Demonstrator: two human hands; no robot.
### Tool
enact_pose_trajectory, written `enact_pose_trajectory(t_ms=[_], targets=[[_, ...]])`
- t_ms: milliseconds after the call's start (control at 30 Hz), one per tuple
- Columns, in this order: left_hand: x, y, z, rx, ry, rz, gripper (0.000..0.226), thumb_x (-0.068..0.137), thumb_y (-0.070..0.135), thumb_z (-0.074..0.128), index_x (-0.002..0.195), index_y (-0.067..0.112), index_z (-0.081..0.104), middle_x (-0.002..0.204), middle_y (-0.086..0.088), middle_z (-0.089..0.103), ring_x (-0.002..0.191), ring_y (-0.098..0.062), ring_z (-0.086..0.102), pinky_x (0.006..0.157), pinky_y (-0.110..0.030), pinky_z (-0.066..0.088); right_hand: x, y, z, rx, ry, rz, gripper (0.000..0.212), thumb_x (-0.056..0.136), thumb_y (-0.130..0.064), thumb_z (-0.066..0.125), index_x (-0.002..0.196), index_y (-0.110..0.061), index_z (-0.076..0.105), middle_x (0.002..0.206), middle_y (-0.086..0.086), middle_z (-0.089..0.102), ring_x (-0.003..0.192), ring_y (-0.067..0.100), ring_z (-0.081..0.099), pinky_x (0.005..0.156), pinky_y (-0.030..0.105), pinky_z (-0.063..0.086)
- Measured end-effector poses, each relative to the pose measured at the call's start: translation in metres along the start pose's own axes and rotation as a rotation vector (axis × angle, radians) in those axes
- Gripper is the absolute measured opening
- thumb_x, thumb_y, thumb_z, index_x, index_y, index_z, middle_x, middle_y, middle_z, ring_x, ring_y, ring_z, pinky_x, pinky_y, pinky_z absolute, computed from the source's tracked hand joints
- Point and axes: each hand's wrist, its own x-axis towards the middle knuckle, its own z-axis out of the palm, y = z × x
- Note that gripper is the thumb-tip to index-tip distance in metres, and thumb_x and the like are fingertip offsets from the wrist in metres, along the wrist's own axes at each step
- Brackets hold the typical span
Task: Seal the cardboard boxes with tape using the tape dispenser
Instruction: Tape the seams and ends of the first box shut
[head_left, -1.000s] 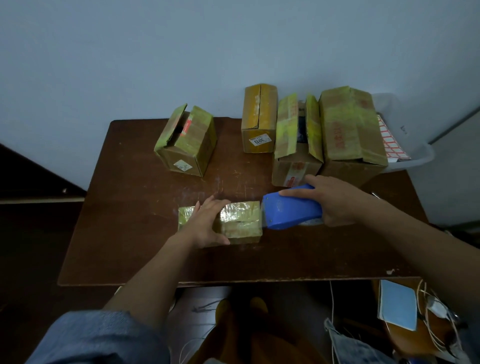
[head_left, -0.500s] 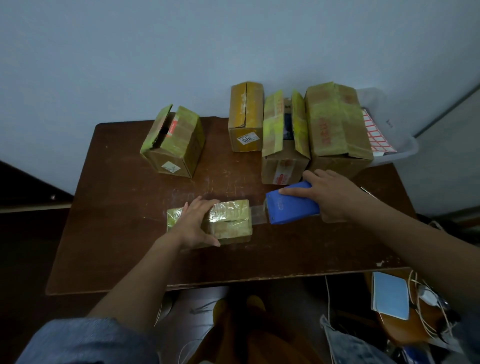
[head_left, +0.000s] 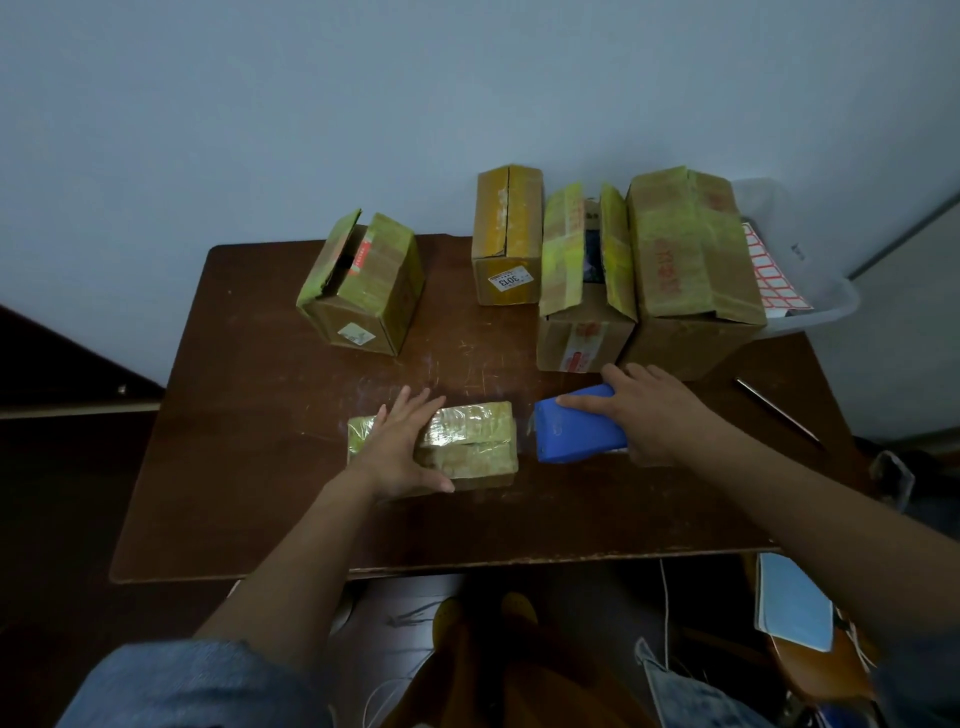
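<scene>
A small flat cardboard box (head_left: 472, 439) wrapped in shiny tape lies near the middle of the brown table (head_left: 260, 499). My left hand (head_left: 397, 447) presses flat on its left half, fingers spread. My right hand (head_left: 654, 410) grips the blue tape dispenser (head_left: 576, 431), which sits just right of the box. A short strip of clear tape (head_left: 527, 431) spans the small gap between the box's right end and the dispenser.
Several other cardboard boxes stand at the back: one with an open flap (head_left: 363, 286) at left, a closed one (head_left: 506, 236), one with raised flaps (head_left: 584, 291) and a large one (head_left: 691, 260). A clear bin (head_left: 821, 301) and a pen (head_left: 776, 410) are at right.
My right hand has drawn the dispenser rightward off the box's end, opening a gap bridged by tape. My left hand stays pressed on the box.
</scene>
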Motion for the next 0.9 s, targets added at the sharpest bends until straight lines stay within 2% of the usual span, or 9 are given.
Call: enact_pose_trajectory(t_ms=[100,167,300,400,533,600,733,800,900], targets=[[-0.012,-0.003,-0.003,0.13,0.033,-0.117,0.127,0.055,0.076,0.068,0.155,0.032,0.002,0.161,0.0,-0.019,0.142,-0.013,-0.03,0.113,-0.039,-0.022,0.002,0.0,0.006,0.055,-0.004,0.017,0.093,0.092,-0.037,0.062,0.149,-0.054,-0.009,0.151,0.012,0.022,0.133,0.033,0.032,0.113,0.046,0.026],[-0.023,-0.004,-0.002,0.121,0.151,-0.168,0.126,0.056,0.088,0.047,0.155,0.029,-0.002,0.16,-0.004,-0.021,0.143,-0.017,-0.03,0.115,-0.039,-0.021,0.002,0.0,0.01,0.069,-0.018,0.031,0.094,0.092,-0.035,0.063,0.149,-0.054,-0.01,0.151,0.012,0.02,0.134,0.032,0.031,0.113,0.045,0.025],[-0.039,0.002,0.011,0.118,0.469,-0.227,0.103,0.083,0.081,0.018,0.155,0.009,0.002,0.163,-0.01,-0.009,0.146,-0.015,-0.02,0.119,-0.036,-0.012,0.002,-0.002,0.015,0.102,-0.012,0.044,0.095,0.091,-0.033,0.062,0.148,-0.055,-0.01,0.148,0.01,0.023,0.131,0.029,0.032,0.112,0.042,0.026],[-0.048,0.003,0.023,0.286,0.443,-0.195,0.104,0.085,0.081,0.014,0.153,0.002,0.004,0.162,-0.012,-0.004,0.148,-0.017,-0.015,0.12,-0.036,-0.007,0.003,-0.005,0.018,0.133,-0.011,0.046,0.094,0.091,-0.033,0.062,0.148,-0.055,-0.01,0.142,0.008,0.027,0.125,0.027,0.036,0.107,0.04,0.03],[-0.056,-0.006,0.028,0.468,0.403,-0.183,0.106,0.086,0.079,0.02,0.15,-0.007,0.016,0.159,-0.023,0.013,0.149,-0.029,0.009,0.121,-0.041,0.008,0.005,-0.005,0.022,0.142,0.016,0.038,0.094,0.092,-0.038,0.061,0.147,-0.056,-0.013,0.135,0.007,0.029,0.116,0.026,0.039,0.101,0.038,0.034],[-0.06,-0.011,0.029,0.491,0.374,-0.198,0.102,0.088,0.074,0.023,0.147,-0.01,0.024,0.155,-0.027,0.02,0.147,-0.034,0.018,0.121,-0.04,0.008,0.005,-0.005,0.023,0.151,0.01,0.042,0.094,0.091,-0.037,0.061,0.146,-0.056,-0.013,0.135,0.007,0.029,0.117,0.025,0.039,0.1,0.038,0.034],[-0.063,-0.02,0.034,0.509,0.191,-0.208,0.087,0.099,0.059,0.009,0.138,-0.011,0.043,0.148,-0.029,0.034,0.139,-0.038,0.034,0.12,-0.038,0.003,0.005,-0.007,0.025,0.175,0.005,0.049,0.094,0.092,-0.04,0.061,0.146,-0.056,-0.014,0.137,0.007,0.028,0.119,0.026,0.038,0.102,0.038,0.033],[-0.06,-0.024,0.036,0.537,0.142,-0.192,0.084,0.1,0.054,0.005,0.136,-0.011,0.045,0.146,-0.03,0.037,0.139,-0.038,0.035,0.12,-0.039,0.003,0.005,-0.007,0.027,0.187,0.01,0.053,0.092,0.092,-0.045,0.061,0.146,-0.056,-0.013,0.137,0.007,0.028,0.12,0.026,0.038,0.102,0.038,0.033],[-0.057,-0.022,0.034,0.58,0.18,-0.18,0.081,0.101,0.051,0.006,0.137,-0.01,0.043,0.145,-0.029,0.039,0.14,-0.037,0.033,0.12,-0.04,0.001,0.006,-0.006,0.031,0.19,0.031,0.053,0.092,0.092,-0.051,0.059,0.145,-0.058,-0.016,0.14,0.008,0.027,0.121,0.027,0.038,0.103,0.04,0.033]])
